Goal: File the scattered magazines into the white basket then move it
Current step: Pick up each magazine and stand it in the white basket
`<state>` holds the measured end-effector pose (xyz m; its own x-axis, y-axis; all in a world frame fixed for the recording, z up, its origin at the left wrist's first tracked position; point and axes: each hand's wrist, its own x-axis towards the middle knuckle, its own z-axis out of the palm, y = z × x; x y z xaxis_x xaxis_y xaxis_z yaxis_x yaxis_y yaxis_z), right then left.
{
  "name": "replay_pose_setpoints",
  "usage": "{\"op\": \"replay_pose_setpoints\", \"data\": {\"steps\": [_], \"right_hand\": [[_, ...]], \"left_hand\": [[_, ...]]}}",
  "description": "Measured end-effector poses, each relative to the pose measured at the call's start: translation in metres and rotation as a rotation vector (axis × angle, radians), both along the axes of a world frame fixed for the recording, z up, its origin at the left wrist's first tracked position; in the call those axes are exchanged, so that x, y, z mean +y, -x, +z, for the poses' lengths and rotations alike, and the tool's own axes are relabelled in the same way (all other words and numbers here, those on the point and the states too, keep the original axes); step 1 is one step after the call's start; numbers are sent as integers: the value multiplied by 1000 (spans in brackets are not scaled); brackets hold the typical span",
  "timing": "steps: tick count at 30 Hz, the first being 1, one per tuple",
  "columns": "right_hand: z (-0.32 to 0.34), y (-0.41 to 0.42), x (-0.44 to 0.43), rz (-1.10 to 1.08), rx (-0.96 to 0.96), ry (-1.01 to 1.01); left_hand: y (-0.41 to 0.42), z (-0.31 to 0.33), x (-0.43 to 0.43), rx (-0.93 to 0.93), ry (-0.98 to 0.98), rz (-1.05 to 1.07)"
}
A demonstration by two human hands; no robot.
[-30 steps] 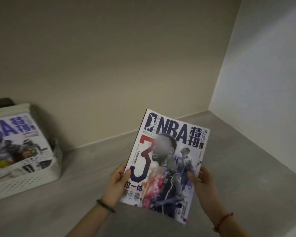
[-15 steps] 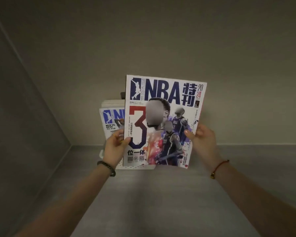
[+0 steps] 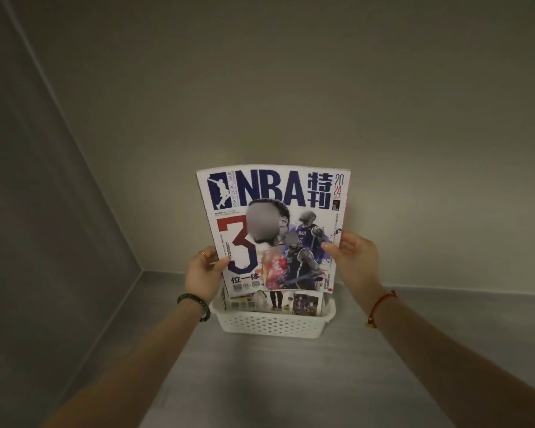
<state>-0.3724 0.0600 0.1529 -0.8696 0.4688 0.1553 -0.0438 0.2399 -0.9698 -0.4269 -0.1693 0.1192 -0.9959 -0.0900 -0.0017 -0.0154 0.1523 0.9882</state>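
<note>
An NBA magazine with a big red and blue "3" on its cover is held upright, cover toward me, just above the white basket. My left hand grips its left edge and my right hand grips its right edge. The perforated basket stands on the grey floor against the back wall. Other magazines stand inside it, mostly hidden behind the one I hold; only their bottom strips show.
A beige wall rises right behind the basket. A grey side wall closes the left, meeting the back wall in a corner. Grey floor stretches between me and the basket and off to the right.
The view swung left until the basket sits straight ahead. Both hands carried the magazine forward and upright; it now hangs directly over the basket, whose front wall has come into sight.
</note>
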Motion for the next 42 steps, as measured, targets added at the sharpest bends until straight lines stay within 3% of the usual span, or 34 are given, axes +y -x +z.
{"op": "replay_pose_setpoints", "data": {"steps": [12,18,26,31,35,38,42], "right_hand": [[-41,20,-6,-17,-156,-198],[-64,18,11,-153,-140,-83],[-47,53,7,140,-158,-71],[-48,56,-2,108,-56,80],[-47,52,2,138,-18,9],[-45,51,11,252,-91,-90],[-69,36,23,230,-400,-236]], "left_hand": [[18,-32,-17,-40,6,35],[20,-44,-4,-25,65,32],[53,-14,15,-18,104,-198],[53,-14,14,-64,21,-226],[59,-17,16,-83,36,-230],[59,-20,18,-74,56,-222],[46,-38,10,-98,97,-196]]}}
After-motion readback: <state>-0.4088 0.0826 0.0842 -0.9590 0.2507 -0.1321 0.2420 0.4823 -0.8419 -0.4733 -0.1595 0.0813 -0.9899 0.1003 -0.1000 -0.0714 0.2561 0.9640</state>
